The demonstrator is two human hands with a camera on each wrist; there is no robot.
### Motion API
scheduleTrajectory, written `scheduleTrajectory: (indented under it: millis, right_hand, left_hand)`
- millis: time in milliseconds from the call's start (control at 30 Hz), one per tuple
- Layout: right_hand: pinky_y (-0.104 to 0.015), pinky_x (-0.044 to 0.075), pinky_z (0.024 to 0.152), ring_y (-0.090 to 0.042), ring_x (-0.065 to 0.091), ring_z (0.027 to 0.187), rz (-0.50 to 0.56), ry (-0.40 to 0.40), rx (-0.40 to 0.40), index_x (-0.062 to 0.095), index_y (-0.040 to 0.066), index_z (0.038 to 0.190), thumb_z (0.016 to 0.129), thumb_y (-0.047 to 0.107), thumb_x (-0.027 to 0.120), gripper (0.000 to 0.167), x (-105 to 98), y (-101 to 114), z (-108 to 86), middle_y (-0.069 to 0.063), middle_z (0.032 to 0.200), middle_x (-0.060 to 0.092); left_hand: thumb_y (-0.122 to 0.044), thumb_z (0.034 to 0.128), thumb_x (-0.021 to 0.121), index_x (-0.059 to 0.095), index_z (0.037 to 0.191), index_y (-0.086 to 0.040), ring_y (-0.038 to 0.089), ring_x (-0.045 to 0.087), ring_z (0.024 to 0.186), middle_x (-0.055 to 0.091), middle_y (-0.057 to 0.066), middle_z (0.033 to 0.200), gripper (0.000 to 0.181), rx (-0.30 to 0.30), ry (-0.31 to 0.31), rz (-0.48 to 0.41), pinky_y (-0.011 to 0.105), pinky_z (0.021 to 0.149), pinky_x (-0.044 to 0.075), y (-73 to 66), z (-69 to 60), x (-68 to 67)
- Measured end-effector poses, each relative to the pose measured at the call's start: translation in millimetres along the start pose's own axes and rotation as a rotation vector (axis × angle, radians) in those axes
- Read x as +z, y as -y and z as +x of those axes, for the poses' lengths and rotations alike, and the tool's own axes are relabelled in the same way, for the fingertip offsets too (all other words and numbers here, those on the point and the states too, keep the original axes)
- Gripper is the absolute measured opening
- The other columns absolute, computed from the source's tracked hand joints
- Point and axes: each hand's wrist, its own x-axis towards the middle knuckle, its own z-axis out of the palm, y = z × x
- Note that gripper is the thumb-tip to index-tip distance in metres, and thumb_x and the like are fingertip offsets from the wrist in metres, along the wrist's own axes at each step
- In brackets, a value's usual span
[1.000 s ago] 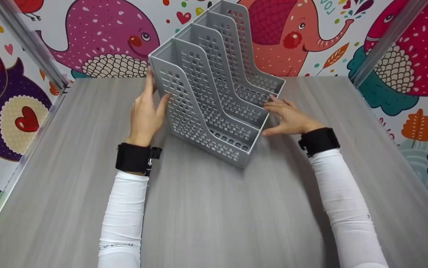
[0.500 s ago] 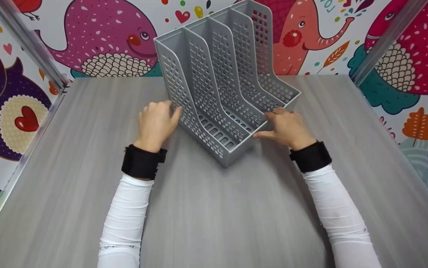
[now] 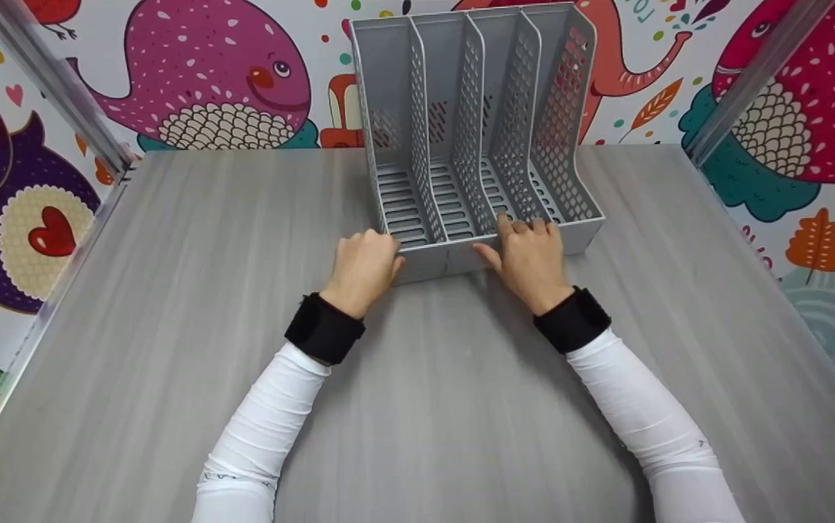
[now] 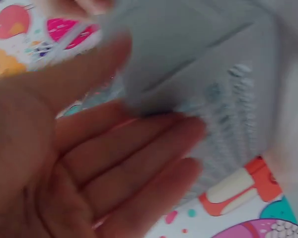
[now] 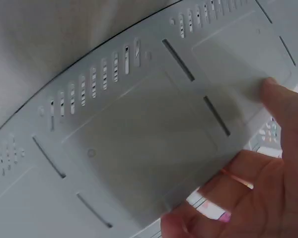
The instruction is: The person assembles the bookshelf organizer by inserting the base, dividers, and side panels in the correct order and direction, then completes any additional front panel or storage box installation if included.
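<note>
A grey plastic file holder with several upright compartments stands on the table, its low front wall facing me. My left hand is at its front left corner. In the left wrist view, blurred, the nearly straight fingers lie along the perforated side wall and the thumb points toward the front wall. Farther right, my right hand grips the front rim, fingers hooked over the top and thumb on the outside. The right wrist view shows that thumb against the plain outer face with its slots.
The grey wood-grain table spreads around the holder. A wall printed with cartoon animals rises right behind it. Metal posts stand at the back corners.
The file holder has turned from an angle to face me. My left hand moved from its left side to the front left corner; my right hand stayed at the front rim.
</note>
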Motion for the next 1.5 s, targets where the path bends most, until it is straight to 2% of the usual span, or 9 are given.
scheduleTrajectory:
  millis: [133,233,367,467,567,700,800,1000,1500]
  right_hand:
    - [-0.056,0.05,0.087,-0.045,0.064,0.107,0.082,0.09,0.011,0.066,0.006,0.13,0.094,0.045,0.066,0.053,-12.5,-18.4,3.8,-0.025,0.12,0.068]
    - [-0.063,0.047,0.094,-0.051,0.055,0.12,0.115,0.167,0.111,0.064,0.006,0.133,0.094,0.035,0.069,0.049,-24.3,-35.5,6.4,-0.033,0.135,0.056]
    - [-0.068,0.05,0.089,-0.057,0.057,0.111,0.13,0.259,0.231,0.065,0.008,0.132,0.096,0.025,0.065,0.04,-33.6,-53.4,7.1,-0.039,0.129,0.056]
    - [-0.069,0.052,0.081,-0.058,0.063,0.101,0.12,0.343,0.237,0.064,0.007,0.134,0.1,0.023,0.058,0.038,-36.4,-59.7,7.4,-0.04,0.124,0.059]
    - [-0.071,0.051,0.083,-0.06,0.06,0.106,0.091,0.442,0.221,0.054,0.006,0.143,0.103,0.024,0.051,0.044,-38.1,-60.7,9.4,-0.043,0.135,0.05]
    - [-0.073,0.047,0.094,-0.06,0.047,0.128,0.07,0.565,0.23,0.035,0.008,0.155,0.105,0.028,0.045,0.055,-37.9,-60.6,12.8,-0.043,0.151,0.031]
    - [-0.073,0.042,0.1,-0.059,0.033,0.141,0.089,0.618,0.245,0.024,0.01,0.16,0.105,0.031,0.044,0.062,-34.0,-63.0,14.2,-0.041,0.157,0.02]
    - [-0.071,0.04,0.104,-0.052,0.014,0.151,0.153,0.607,0.259,0.012,0.014,0.162,0.103,0.035,0.049,0.073,-19.4,-72.1,14.8,-0.036,0.163,0.007]
    - [-0.07,0.036,0.11,-0.047,0.01,0.154,0.218,0.508,0.257,0.012,0.019,0.163,0.098,0.033,0.061,0.082,-2.6,-82.9,14.6,-0.031,0.165,0.005]
  left_hand:
    - [-0.024,0.0923,0.073,0.078,0.089,-0.008,0.035,0.074,0.077,0.077,0.014,0.087,0.017,-0.044,-0.019,0.002,0.047,0.062,0.06,1.8,4.0,5.7]
    - [-0.022,0.0904,0.074,0.079,0.09,-0.01,0.035,0.074,0.075,0.078,0.013,0.086,0.013,-0.07,-0.072,-0.004,0.048,0.061,0.059,4.0,6.9,9.0]
    - [-0.01,0.0888,0.073,0.079,0.088,-0.007,0.035,0.074,0.071,0.077,0.01,0.082,0.007,-0.122,-0.223,0.03,0.047,0.056,0.057,8.8,10.4,17.8]
    - [-0.002,0.0893,0.067,0.079,0.086,-0.004,0.034,0.073,0.066,0.076,0.01,0.079,0.013,-0.156,-0.328,0.067,0.046,0.051,0.056,12.0,12.6,26.3]
    - [0.0,0.0916,0.061,0.079,0.095,-0.003,0.033,0.072,0.062,0.078,0.014,0.09,0.019,-0.159,-0.354,0.102,0.044,0.049,0.056,12.5,14.3,32.0]
    - [0.002,0.0913,0.06,0.073,0.114,-0.001,0.036,0.074,0.073,0.07,0.024,0.122,0.026,-0.134,-0.26,0.091,0.045,0.055,0.059,11.3,14.3,33.5]
    - [0.002,0.0919,0.059,0.063,0.131,0.002,0.04,0.072,0.102,0.056,0.029,0.14,0.039,-0.126,-0.129,0.014,0.051,0.069,0.061,12.7,13.7,31.5]
    - [-0.005,0.0983,0.05,0.035,0.151,0.006,0.037,0.035,0.148,0.025,0.029,0.161,0.056,-0.108,0.079,-0.143,0.056,0.092,0.056,21.2,15.6,30.1]
    - [-0.005,0.095,0.053,0.023,0.157,0.004,0.035,0.026,0.153,0.015,0.026,0.166,0.07,-0.048,0.074,-0.194,0.055,0.078,0.059,30.9,16.8,39.1]
